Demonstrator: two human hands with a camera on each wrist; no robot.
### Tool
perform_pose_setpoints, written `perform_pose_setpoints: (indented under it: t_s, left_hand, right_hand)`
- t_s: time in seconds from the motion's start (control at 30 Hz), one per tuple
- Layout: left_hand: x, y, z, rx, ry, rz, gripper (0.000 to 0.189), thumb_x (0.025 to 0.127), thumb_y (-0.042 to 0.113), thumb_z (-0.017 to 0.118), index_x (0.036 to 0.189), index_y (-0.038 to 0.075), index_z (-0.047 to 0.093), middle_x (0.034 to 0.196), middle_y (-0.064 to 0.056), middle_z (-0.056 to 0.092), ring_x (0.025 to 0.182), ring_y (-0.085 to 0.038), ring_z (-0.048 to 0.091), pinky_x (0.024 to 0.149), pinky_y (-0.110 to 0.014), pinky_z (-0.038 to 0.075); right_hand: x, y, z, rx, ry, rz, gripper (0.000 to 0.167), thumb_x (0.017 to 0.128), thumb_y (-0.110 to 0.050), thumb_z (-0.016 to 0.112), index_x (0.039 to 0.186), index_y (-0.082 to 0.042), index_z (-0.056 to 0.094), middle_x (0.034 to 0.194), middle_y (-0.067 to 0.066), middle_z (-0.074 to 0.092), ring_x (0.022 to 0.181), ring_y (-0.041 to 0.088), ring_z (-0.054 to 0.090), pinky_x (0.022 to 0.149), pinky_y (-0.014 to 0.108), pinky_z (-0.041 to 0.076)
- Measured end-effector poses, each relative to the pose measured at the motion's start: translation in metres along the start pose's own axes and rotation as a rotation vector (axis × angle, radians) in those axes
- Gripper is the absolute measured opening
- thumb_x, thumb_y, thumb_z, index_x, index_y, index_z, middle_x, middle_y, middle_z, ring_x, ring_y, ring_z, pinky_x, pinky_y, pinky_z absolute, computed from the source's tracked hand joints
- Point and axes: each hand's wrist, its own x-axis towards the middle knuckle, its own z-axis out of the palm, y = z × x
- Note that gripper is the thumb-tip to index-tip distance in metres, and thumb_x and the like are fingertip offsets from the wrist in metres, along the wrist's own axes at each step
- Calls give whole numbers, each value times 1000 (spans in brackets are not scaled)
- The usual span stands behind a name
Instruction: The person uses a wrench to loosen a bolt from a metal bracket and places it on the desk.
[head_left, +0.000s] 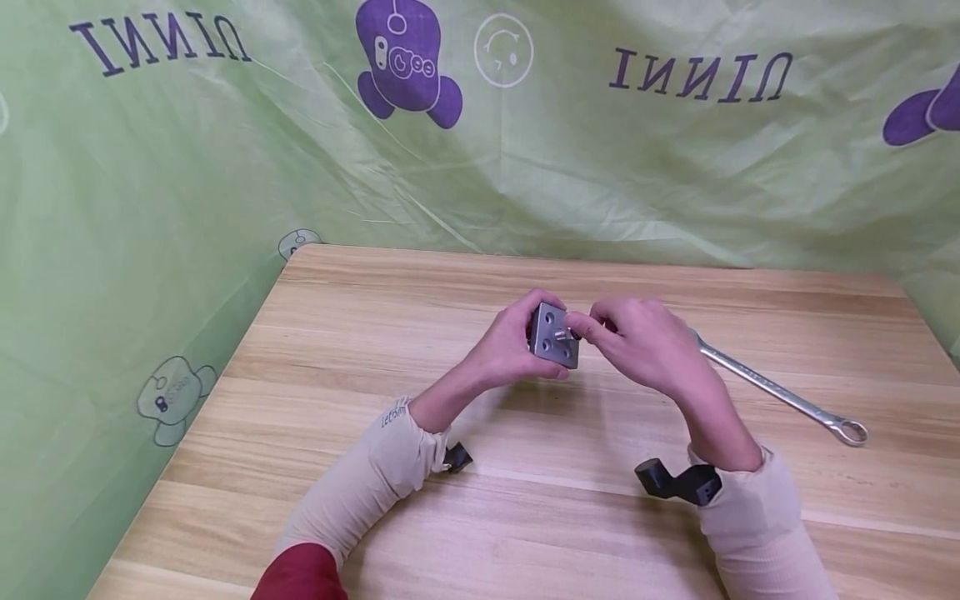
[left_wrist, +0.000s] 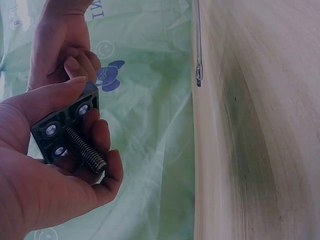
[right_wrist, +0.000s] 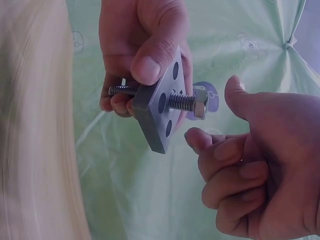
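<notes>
My left hand [head_left: 510, 343] holds a small square grey plate [right_wrist: 156, 120] by its edges, thumb on one side and fingers round the other. Holes show near its corners. Through the middle runs a threaded bolt [left_wrist: 89, 152], whose shank sticks out of the ribbed dark back beside the left fingers. Its hex head [right_wrist: 201, 104] stands off the plate's smooth face. My right hand [head_left: 645, 346] is beside that head; in the right wrist view its thumb and loosely curled forefinger are apart, with a gap between them and the bolt head.
A long silver wrench [head_left: 780, 392] lies on the wooden table [head_left: 360, 350], right of and partly behind the right hand. Green printed cloth [head_left: 225, 150] hangs behind the table and at its left. Black mounts [head_left: 678, 483] are fixed at both wrists.
</notes>
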Motion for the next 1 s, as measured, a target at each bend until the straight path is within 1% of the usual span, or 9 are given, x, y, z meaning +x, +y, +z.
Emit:
perform_pose_setpoints:
  t_s: [0.07, 0.13, 0.3, 0.37, 0.47, 0.57, 0.73, 0.87, 1.0]
  left_hand:
    - [0, 0, 0, 7, -1, 2, 71, 63, -1, 87, 125, 5, 53, 107, -15, 65, 90, -16, 60, 77, -21, 50]
    - [0, 0, 1, 11, -2, 5, 70, 64, -1, 88, 124, 5, 53, 107, -15, 65, 90, -16, 60, 77, -20, 50]
    - [1, 0, 1, 11, -2, 14, 69, 64, -1, 87, 123, 5, 53, 106, -15, 65, 88, -16, 60, 75, -20, 50]
    - [1, 0, 1, 11, -3, 16, 69, 64, -1, 88, 124, 5, 53, 106, -15, 65, 88, -15, 60, 75, -20, 50]
    - [1, -1, 1, 7, -5, 11, 70, 64, -1, 88, 124, 5, 52, 107, -15, 65, 89, -16, 60, 75, -20, 51]
    - [1, -1, 1, -3, -9, 5, 70, 64, -2, 87, 125, 5, 52, 108, -16, 65, 90, -17, 60, 75, -20, 51]
    - [2, -1, 2, -7, -8, 4, 71, 64, -2, 87, 125, 6, 52, 108, -16, 65, 91, -17, 60, 75, -19, 51]
    - [2, -1, 2, -6, -7, 9, 70, 64, -2, 87, 125, 5, 52, 109, -16, 65, 91, -17, 60, 77, -20, 50]
    - [2, -1, 2, -8, -6, 4, 71, 64, -2, 87, 125, 5, 52, 109, -16, 65, 92, -17, 61, 78, -20, 50]
  right_hand:
    - [0, 0, 1, -7, -17, 8, 51, 100, -54, 51, 68, -15, 58, 58, -4, 39, 57, 16, 40, 52, 30, 30]
    - [1, 0, 3, 2, -15, -2, 52, 99, -55, 52, 65, -16, 55, 57, -5, 38, 56, 15, 39, 52, 30, 30]
    - [1, -1, 6, 16, 0, -29, 49, 98, -49, 58, 62, -16, 54, 56, -5, 38, 56, 14, 39, 53, 28, 30]
    - [2, -1, 7, 13, 4, -37, 46, 97, -47, 60, 63, -16, 56, 56, -5, 41, 56, 14, 40, 53, 28, 31]
    - [2, -1, 6, 6, 17, -48, 39, 95, -43, 65, 67, -16, 62, 57, -4, 46, 56, 14, 43, 54, 28, 33]
    - [2, -1, 5, 16, 42, -67, 26, 90, -37, 71, 77, -15, 71, 58, -3, 51, 56, 14, 45, 54, 28, 35]
    - [0, -1, 5, 41, 105, -132, 13, 83, -25, 78, 88, -13, 77, 57, -3, 49, 54, 12, 42, 53, 25, 33]
    - [-1, 0, 7, 58, 137, -186, 13, 80, -15, 78, 93, -14, 78, 56, -4, 45, 53, 9, 38, 52, 23, 29]
    - [0, 2, 8, 56, 170, -261, 21, 77, -3, 72, 93, -15, 79, 55, -6, 43, 53, 7, 37, 51, 21, 29]
